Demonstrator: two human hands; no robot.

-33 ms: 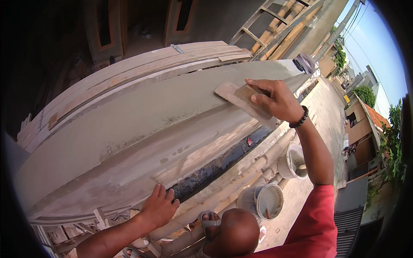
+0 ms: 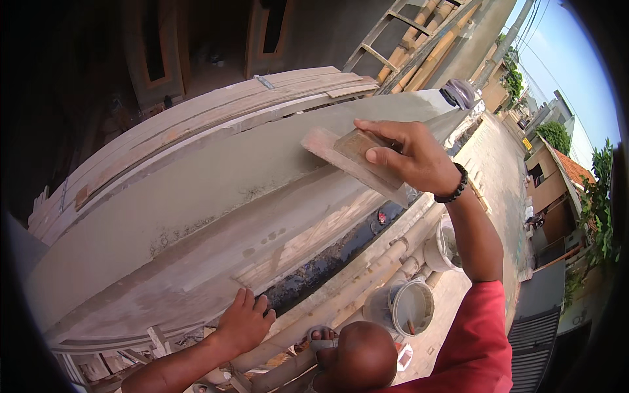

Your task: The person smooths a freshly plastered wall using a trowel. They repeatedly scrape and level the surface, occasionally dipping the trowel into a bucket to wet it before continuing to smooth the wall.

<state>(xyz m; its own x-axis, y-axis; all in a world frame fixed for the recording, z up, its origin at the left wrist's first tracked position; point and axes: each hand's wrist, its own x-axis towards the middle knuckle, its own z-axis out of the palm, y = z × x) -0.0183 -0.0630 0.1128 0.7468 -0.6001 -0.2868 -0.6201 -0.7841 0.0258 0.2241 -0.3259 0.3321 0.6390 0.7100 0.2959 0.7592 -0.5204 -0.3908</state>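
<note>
My right hand (image 2: 419,154) grips a plastering float (image 2: 321,145) by its block-shaped handle, thumb on the near side. The float's flat board lies slanted across the upper edge of a grey plastered wall (image 2: 216,180). Smooth, damp-looking plaster covers the wall's top, with a rough pitted line along its edge; its lower face is paler and patchy. Near the bottom of that face, my left hand (image 2: 244,324) rests with bent, slightly parted fingers and no tool in it. What its fingertips touch is hard to make out.
A ditch of dark water (image 2: 321,265) runs below the wall, beside bamboo poles (image 2: 386,259). Two buckets, one pale (image 2: 440,252) and one with grey contents (image 2: 413,306), stand near my bent knee (image 2: 360,354). Planks (image 2: 196,105) line the wall's far side; a ladder (image 2: 383,56) leans behind.
My right hand has drawn the float a little to the left along the wall's edge. My left hand stays at nearly the same place. The view has shifted slightly.
</note>
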